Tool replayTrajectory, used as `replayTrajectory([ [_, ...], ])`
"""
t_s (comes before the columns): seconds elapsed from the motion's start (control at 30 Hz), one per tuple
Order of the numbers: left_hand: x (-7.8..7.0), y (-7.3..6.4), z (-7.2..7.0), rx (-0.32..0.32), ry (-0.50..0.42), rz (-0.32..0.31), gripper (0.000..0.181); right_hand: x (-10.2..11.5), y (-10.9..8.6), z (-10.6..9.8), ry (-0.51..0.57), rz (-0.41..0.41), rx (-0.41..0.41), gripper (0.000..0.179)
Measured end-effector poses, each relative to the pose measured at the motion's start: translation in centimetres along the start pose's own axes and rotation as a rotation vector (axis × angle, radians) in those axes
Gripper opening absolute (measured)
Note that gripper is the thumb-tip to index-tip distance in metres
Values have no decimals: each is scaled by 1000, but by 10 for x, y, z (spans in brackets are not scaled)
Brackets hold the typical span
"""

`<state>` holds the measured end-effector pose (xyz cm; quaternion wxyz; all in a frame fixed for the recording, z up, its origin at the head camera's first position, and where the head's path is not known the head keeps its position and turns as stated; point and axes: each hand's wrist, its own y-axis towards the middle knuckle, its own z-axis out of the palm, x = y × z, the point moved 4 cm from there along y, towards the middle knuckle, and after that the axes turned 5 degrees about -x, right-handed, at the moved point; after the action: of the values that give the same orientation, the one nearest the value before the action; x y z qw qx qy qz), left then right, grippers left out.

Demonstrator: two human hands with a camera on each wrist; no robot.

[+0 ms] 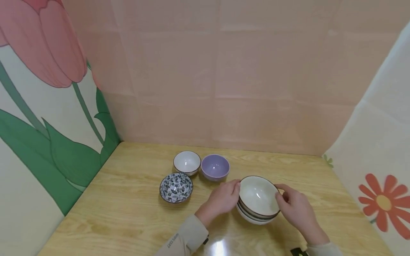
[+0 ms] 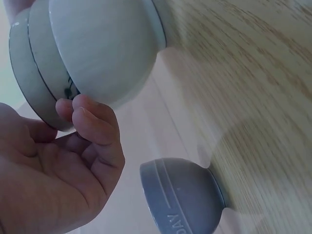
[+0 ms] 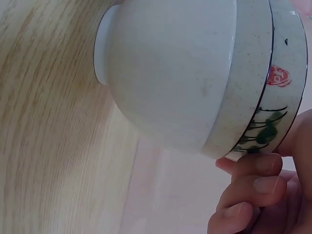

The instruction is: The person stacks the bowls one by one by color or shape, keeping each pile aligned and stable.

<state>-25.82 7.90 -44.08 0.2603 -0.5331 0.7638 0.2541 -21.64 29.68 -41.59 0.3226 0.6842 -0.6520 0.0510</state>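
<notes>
A stack of bowls stands at the right of the table in the head view. On top is a cream bowl (image 1: 258, 196) with a dark rim, nested in a similar one. Beneath them is a plain white bowl (image 3: 165, 73), its foot at the tabletop. My left hand (image 1: 224, 197) grips the stack's left side; in the left wrist view its fingertips touch the cream bowls' outer wall. On the opposite side, my right hand (image 1: 296, 209) pinches the top bowl near its rim, beside a green painted pattern. The bowls hide part of both hands.
Left of the stack stand a purple bowl (image 1: 215, 167), a white bowl (image 1: 187, 162) with a dark rim and a blue-and-white patterned bowl (image 1: 176, 188). The wooden table (image 1: 118, 199) meets a pink backdrop (image 1: 217, 71) behind, with flowered sheets at both sides.
</notes>
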Motion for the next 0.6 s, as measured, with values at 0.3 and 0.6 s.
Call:
replayTrajectory([
  [0.3,-3,-1,-1,-11,42,33,47,-1,-1,2,15,-65,-72,22],
  [0.6,-1,2,-1,-6,-46,-2,46,-2,-3,3,67,-153,-153,20],
])
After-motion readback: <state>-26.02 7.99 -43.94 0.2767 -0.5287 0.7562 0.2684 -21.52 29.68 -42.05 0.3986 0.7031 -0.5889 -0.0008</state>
